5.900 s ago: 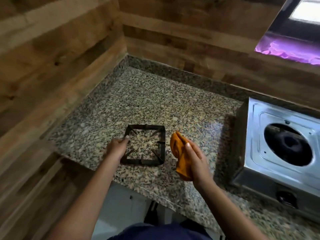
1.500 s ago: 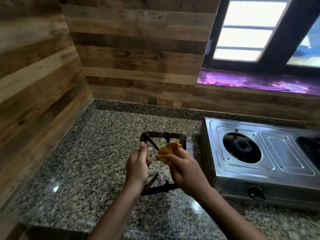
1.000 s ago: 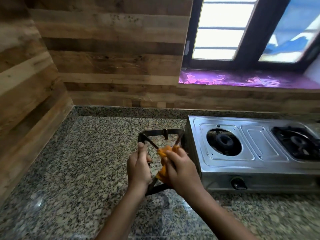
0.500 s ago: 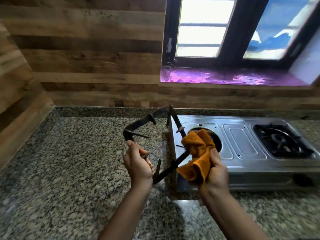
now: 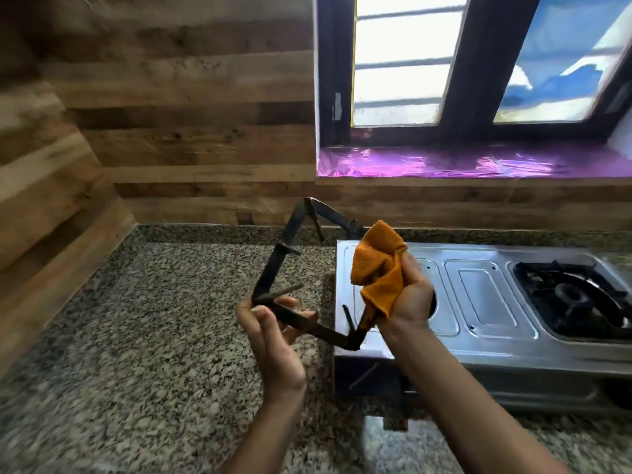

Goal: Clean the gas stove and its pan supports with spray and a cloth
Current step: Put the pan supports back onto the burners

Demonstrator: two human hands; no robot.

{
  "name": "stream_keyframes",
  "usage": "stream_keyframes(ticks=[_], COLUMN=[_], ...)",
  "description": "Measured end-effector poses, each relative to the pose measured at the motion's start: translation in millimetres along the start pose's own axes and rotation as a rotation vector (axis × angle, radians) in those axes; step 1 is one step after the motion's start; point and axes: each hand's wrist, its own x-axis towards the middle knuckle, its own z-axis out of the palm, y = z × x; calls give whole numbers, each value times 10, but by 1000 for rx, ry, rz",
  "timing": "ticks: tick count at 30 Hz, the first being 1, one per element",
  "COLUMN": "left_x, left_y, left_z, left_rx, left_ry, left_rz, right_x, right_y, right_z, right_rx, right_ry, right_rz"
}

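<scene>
A black square pan support point(image 5: 273, 265) is held up in the air, tilted on one corner, above the granite counter point(image 5: 143, 330). My left hand point(image 5: 273, 333) grips its lower bar. My right hand point(image 5: 410, 295) holds a bunched orange cloth point(image 5: 378, 268) wrapped round the support's right bar. Behind the hands sits the steel gas stove point(image 5: 485, 302); its left burner is mostly hidden by my right hand. A second pan support point(image 5: 574, 295) rests on the right burner. No spray bottle is in view.
Wood-panelled walls close the counter at the left and back. A window point(image 5: 478, 63) with a purple-lined sill point(image 5: 478, 162) sits above the stove. Bare counter spreads left of the stove and in front of it.
The pan support went from lying flat on the counter to being lifted and tilted upright. In the last half second it rose a little more, and the cloth hand slid along its right bar.
</scene>
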Motion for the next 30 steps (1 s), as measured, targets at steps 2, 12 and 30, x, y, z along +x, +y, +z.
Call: stream_keyframes(ticks=[2,12,30], left_x=[106,171,530], left_y=[119,261,266], left_z=[-145,52,336], left_rx=[98,462,68], left_ry=[-75,37,479], left_rz=[7,122,69], right_x=[114,121,-697], right_y=[-153,-335,551], right_z=[-35,216,-710], right_rx=[-87,-532,-1333], right_ry=[-86,-461,-722], right_rz=[-33,-81,-883])
